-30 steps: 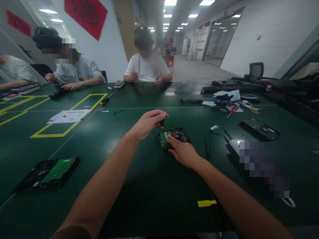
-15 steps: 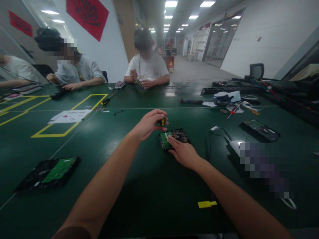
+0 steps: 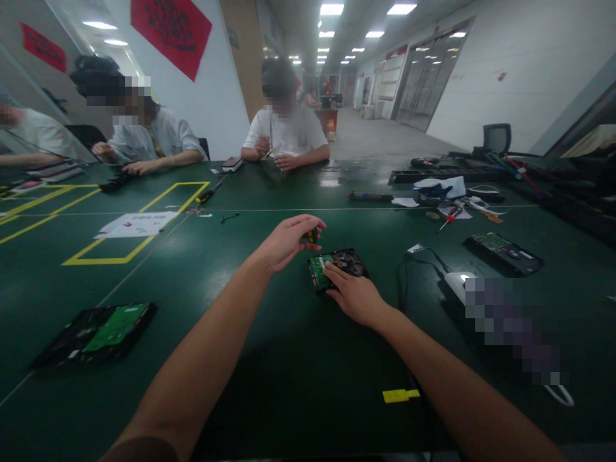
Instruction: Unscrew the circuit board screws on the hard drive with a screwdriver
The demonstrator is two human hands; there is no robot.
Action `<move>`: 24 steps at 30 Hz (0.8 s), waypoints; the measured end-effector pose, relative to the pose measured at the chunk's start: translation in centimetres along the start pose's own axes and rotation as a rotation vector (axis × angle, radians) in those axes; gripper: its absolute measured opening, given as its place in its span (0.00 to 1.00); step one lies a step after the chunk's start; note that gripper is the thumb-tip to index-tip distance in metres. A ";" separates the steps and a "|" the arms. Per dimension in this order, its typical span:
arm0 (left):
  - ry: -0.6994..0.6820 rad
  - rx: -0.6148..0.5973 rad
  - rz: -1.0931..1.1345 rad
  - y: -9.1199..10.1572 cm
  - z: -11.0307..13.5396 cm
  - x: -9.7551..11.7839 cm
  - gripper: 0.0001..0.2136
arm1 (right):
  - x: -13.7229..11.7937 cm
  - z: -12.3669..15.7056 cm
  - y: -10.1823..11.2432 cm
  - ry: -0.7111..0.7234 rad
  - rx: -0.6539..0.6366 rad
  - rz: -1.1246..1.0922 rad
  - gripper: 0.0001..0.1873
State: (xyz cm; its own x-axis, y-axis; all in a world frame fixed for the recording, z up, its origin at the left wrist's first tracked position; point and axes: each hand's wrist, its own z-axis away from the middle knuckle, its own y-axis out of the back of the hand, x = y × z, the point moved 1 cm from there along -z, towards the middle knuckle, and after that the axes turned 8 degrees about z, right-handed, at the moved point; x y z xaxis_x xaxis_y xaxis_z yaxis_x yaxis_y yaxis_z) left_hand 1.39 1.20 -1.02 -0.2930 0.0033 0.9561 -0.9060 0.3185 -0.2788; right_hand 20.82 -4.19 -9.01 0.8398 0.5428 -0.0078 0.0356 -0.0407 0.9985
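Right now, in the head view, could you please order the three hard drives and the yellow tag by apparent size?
Largest: hard drive at the left
Next: hard drive at the right and middle hard drive under the right hand; the hand hides part of the latter, so I can't rank these two
Smallest: yellow tag
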 end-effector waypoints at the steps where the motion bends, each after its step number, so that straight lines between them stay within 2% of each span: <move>1: -0.002 -0.002 -0.008 0.0 0.0 0.0 0.10 | 0.0 0.0 0.0 0.003 -0.002 0.002 0.29; 7: 0.032 -0.036 -0.060 0.2 0.1 0.2 0.12 | 0.1 0.0 0.0 0.001 0.004 -0.008 0.29; 12: 0.068 -0.019 0.017 0.0 0.2 0.3 0.10 | 0.0 0.1 0.0 0.004 0.009 -0.012 0.29; 17: 0.074 0.019 0.062 0.0 0.0 0.1 0.07 | 0.0 0.1 0.0 0.005 0.017 -0.006 0.29; 24: 0.028 0.005 -0.025 0.4 -0.2 0.0 0.11 | 0.0 0.2 0.2 0.010 0.009 0.005 0.29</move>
State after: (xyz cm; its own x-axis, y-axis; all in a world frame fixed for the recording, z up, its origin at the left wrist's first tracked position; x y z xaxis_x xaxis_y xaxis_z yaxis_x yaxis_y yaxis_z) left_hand 1.10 1.49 -1.11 -0.2618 0.0223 0.9649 -0.9145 0.3139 -0.2554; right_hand 20.92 -4.33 -8.86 0.8344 0.5511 -0.0023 0.0364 -0.0510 0.9980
